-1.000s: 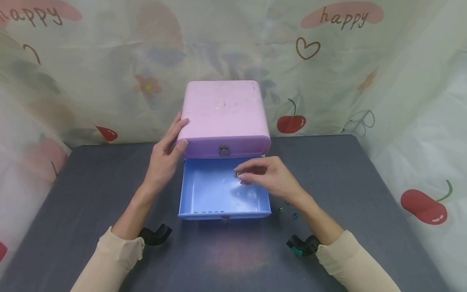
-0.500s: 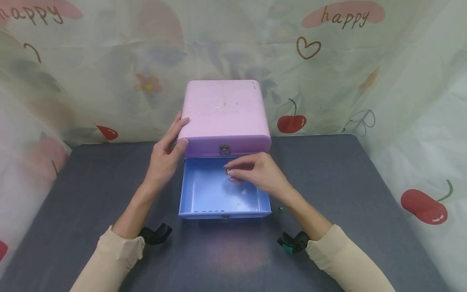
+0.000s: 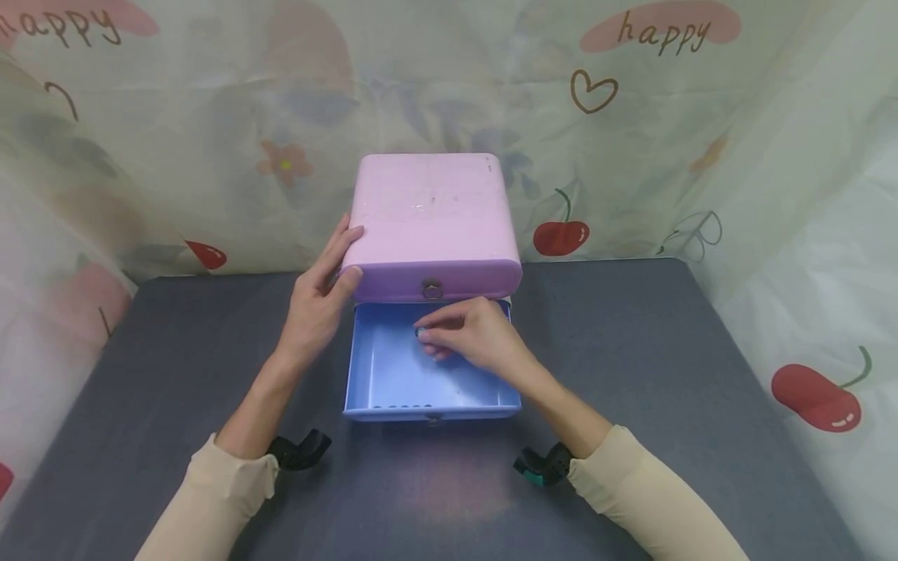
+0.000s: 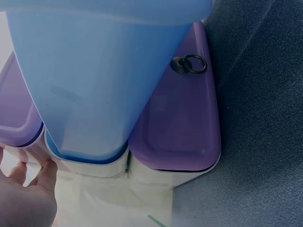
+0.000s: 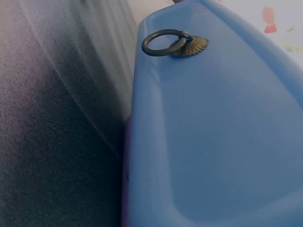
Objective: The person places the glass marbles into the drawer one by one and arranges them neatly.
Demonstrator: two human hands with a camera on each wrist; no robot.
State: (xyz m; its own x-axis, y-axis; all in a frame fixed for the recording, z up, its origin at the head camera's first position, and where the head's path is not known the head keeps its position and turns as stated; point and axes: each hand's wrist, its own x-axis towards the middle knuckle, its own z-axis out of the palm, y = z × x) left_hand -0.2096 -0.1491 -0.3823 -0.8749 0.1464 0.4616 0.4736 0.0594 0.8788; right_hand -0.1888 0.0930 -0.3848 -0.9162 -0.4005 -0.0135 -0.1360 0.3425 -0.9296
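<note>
A pink drawer box (image 3: 431,210) stands on the dark table with its blue drawer (image 3: 393,366) pulled out. My left hand (image 3: 313,308) grips the box's left front corner, thumb at the front and a finger over the top edge. The left wrist view shows its fingers against the box's side. Over the open drawer my right hand (image 3: 480,335) pinches a small round marble (image 3: 418,332) between thumb and fingertips. In the right wrist view only the blue drawer's front (image 5: 227,123) shows; the right hand is out of it.
A purple drawer front (image 3: 393,282) with a ring pull lies above the blue drawer, and another purple drawer (image 4: 177,118) is shut below. The blue front carries a brass ring pull (image 5: 163,43). A printed curtain (image 3: 435,78) hangs behind the table (image 3: 210,366).
My right hand has moved left over the drawer, still pinching the marble. Its forearm now covers the spot where small green and blue marbles showed on the table. The left hand stays put.
</note>
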